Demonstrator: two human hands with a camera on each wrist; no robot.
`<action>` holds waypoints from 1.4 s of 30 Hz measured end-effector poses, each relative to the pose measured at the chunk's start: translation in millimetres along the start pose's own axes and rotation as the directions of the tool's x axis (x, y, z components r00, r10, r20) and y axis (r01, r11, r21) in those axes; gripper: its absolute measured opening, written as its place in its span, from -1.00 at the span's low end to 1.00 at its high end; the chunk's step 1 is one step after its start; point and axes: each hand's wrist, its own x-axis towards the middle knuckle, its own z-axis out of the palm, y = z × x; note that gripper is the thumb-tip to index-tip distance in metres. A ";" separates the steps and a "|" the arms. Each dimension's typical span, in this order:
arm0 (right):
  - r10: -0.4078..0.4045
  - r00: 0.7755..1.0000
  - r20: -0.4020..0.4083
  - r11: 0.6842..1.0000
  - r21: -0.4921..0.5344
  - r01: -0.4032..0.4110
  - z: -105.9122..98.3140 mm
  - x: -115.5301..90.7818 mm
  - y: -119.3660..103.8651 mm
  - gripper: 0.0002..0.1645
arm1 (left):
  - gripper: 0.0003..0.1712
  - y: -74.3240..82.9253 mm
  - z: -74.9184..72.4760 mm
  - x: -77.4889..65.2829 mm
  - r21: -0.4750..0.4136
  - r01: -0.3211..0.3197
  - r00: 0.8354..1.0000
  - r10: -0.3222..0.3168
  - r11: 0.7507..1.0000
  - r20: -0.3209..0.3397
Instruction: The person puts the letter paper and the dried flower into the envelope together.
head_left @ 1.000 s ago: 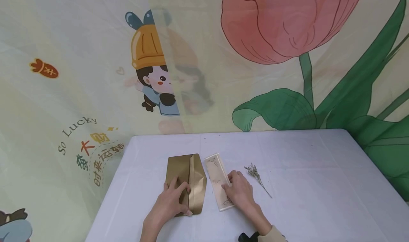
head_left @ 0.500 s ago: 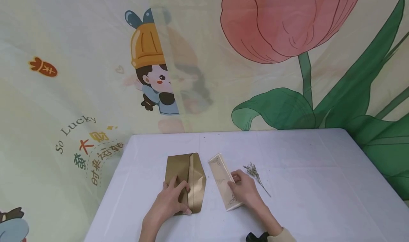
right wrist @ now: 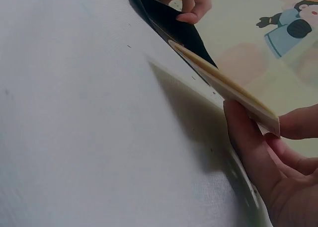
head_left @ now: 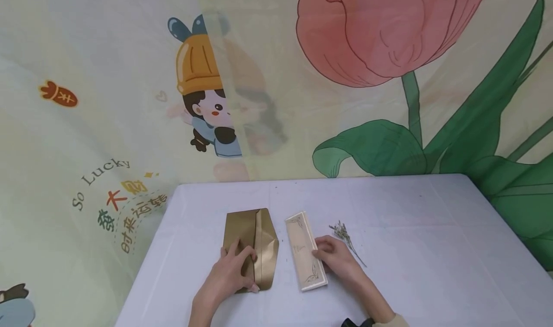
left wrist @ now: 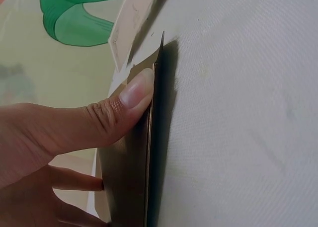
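Note:
A gold paper envelope (head_left: 242,224) with its flap (head_left: 269,255) unfolded to the right lies on the table. My left hand (head_left: 226,272) rests on it, with thumb and fingertips pressing its upper face; the left wrist view shows the thumb (left wrist: 119,113) near the envelope's edge. To its right is a cream folded card (head_left: 302,252) with printed ornaments. My right hand (head_left: 339,257) pinches the card's right edge between thumb and fingers. In the right wrist view the card (right wrist: 223,85) is tilted and raised off the cloth, casting a shadow.
A small dried flower sprig (head_left: 343,233) lies on the white-covered table (head_left: 414,269), just beyond my right hand. Behind the table's far edge hangs a printed backdrop (head_left: 276,77) with a tulip and a cartoon figure. Tiny dark specks dot the cloth.
The right hand has shifted rightward and slightly nearer with the card, which is now farther from the envelope. The left hand and envelope have stayed in place.

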 end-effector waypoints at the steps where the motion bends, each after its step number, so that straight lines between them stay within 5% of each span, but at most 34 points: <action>1: 0.005 1.000 0.007 1.000 0.017 -0.005 -0.5 -0.6 0.8 -0.51 | -0.29 -0.1 0.3 -0.3 0.000 0.000 1.000 0.000 1.000 0.000; 34: -0.002 0.997 0.074 0.980 0.199 -0.013 -7.0 -4.9 -1.3 -0.40 | -0.29 -0.9 2.3 -1.0 -0.004 -0.002 1.000 0.002 1.000 -0.002; 42: -0.034 0.988 0.150 0.964 0.266 -0.007 -3.8 -2.0 -3.8 -0.38 | -0.29 -0.6 2.3 -0.7 -0.008 -0.001 1.000 0.001 1.000 0.000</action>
